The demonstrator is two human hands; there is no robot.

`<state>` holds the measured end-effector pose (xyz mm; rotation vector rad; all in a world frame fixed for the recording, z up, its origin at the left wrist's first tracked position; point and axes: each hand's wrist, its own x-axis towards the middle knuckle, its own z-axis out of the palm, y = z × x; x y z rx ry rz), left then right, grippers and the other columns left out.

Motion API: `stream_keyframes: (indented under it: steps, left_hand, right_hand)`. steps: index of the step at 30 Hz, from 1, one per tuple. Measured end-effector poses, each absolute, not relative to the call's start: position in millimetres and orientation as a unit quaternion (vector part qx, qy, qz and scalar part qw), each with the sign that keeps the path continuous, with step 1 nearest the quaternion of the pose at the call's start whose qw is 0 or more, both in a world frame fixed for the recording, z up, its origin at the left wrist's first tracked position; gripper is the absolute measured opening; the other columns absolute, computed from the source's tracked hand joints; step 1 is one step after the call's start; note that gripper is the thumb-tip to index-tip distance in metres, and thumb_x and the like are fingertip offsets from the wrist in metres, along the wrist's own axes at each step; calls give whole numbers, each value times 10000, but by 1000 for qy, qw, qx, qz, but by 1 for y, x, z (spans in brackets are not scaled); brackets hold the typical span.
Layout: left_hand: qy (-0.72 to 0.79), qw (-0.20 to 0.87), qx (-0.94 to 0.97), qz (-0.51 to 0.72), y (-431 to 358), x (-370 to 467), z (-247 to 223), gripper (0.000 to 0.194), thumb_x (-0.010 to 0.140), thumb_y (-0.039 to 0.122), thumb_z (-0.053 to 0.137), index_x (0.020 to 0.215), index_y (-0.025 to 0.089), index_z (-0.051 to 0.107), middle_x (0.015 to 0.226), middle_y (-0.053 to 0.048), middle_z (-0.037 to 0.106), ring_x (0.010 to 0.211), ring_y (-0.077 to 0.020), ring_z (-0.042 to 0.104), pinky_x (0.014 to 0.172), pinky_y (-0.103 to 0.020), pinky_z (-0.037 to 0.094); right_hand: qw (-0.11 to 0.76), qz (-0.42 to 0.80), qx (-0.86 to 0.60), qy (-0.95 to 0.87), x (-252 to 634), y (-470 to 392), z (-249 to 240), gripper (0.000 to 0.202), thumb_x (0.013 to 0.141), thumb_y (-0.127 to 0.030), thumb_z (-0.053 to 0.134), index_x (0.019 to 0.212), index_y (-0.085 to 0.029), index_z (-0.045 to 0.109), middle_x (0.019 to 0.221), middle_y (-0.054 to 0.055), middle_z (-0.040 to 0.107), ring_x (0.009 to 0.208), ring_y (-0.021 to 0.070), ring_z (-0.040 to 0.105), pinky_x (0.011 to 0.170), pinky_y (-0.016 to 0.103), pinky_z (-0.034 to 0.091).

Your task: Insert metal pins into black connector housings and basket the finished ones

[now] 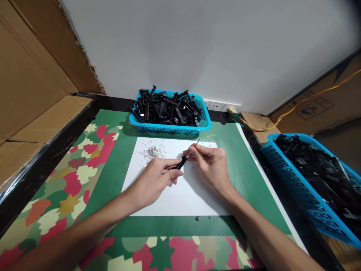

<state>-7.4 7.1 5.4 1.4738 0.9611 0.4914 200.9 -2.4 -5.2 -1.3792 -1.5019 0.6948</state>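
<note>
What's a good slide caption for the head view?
Left hand holding a small black part, right hand pinching a thin tool close to it, above a white sheet.

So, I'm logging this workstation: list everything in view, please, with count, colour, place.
Rear basket: one, blue, behind the paper
Right basket: one, blue, right side
Loose parts: many, mostly black, in both baskets
Held part: one, black, in left hand
Thin tool: one, silvery, in right hand
Paper: one, white, on the cover
Small bits: many, greyish, piled on paper's far left
Cover: apparently one, green with multicoloured shapes, under paper
Dark scraps: few, blackish, in front of paper
Table: one, black, under cover
Cardboard: several pieces, brown, left and right
Wall: one, greyish, back
Sockets: count unclear, white, low at back
Plug: one, whitish, at sockets
Cord: count unclear, yellow, right
Hands and forearms: two each, bare, lower half
</note>
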Motion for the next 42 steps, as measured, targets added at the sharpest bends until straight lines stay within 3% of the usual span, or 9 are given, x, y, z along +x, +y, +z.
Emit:
stream_keyframes:
  steps: [6, 12, 21, 24, 30, 33, 36, 39, 42]
  left_hand:
    - [418, 610, 641, 204, 6, -7, 6, 518, 1005, 313, 613, 1492, 137, 629, 750, 2, 644, 747, -167, 564, 687, -301, 421]
    - [433, 620, 624, 199, 5, -6, 8, 534, 995, 285, 613, 1505, 126, 615, 843, -30, 684, 745, -158, 547, 652, -291, 404]
    - [428, 626, 610, 230, 7, -9, 4, 559, 1020, 387, 627, 1533, 168, 594, 780, -10, 626, 680, -129, 466, 583, -255, 358]
    - [395, 648, 596, 262, 8, -9, 7, 620, 1014, 457, 648, 1564, 187, 556, 851, -23, 652, 629, -109, 438, 542, -240, 363]
    - [307, 656, 624, 295, 6, -9, 18, 589, 1076, 563, 493, 1478, 153, 621, 971, -91, 699, 702, -141, 553, 586, -258, 457]
    - [290, 631, 657, 293, 4, -9, 19, 554, 1091, 556, 456, 1449, 167, 624, 992, -97, 696, 768, -162, 589, 661, -275, 493]
    - [316, 600, 671, 300, 4, -8, 15, 563, 1092, 554, 448, 1541, 218, 497, 979, -76, 682, 770, -174, 606, 694, -296, 517]
    - [353, 548, 678, 339, 6, -10, 9, 515, 1098, 546, 416, 1515, 254, 494, 1279, -130, 655, 836, -184, 625, 691, -303, 537]
    - [395, 467, 720, 328, 13, -17, 2, 451, 1090, 526, 446, 1440, 267, 563, 1189, -97, 690, 826, -200, 629, 700, -305, 536]
  right_hand:
    - [475, 330, -562, -592, 201, -2, -2, 324, 1015, -349, 646, 840, -143, 824, 814, 81, 790, 710, 194, 714, 713, 349, 637]
    - [474, 289, -581, -596, 199, -6, -5, 306, 1017, -347, 651, 861, -163, 839, 810, 68, 794, 702, 189, 703, 683, 332, 607]
    - [512, 317, -565, -563, 194, -6, -5, 298, 1034, -361, 627, 887, -172, 805, 844, 67, 772, 779, 206, 710, 757, 351, 599]
    - [504, 251, -550, -617, 207, -6, 11, 252, 1062, -333, 574, 1058, -215, 796, 923, 69, 755, 843, 216, 693, 807, 366, 564]
    - [312, 224, -473, -793, 233, -13, 37, 240, 1072, -321, 595, 1262, -287, 739, 935, 46, 689, 832, 203, 611, 766, 330, 474]
    - [311, 207, -473, -798, 233, -22, 36, 169, 1064, -306, 620, 1175, -263, 741, 919, 36, 679, 824, 193, 607, 754, 314, 457]
    - [308, 159, -498, -795, 237, -35, 38, 138, 1059, -269, 611, 1101, -246, 740, 933, 49, 678, 868, 209, 627, 763, 317, 464]
    - [330, 59, -565, -754, 258, -53, 48, 145, 1049, -271, 604, 1068, -233, 743, 930, 69, 698, 876, 233, 641, 784, 339, 476]
    - [389, -77, -673, -625, 303, -72, 62, 212, 1041, -369, 606, 1035, -211, 747, 913, 93, 736, 812, 251, 655, 780, 368, 488]
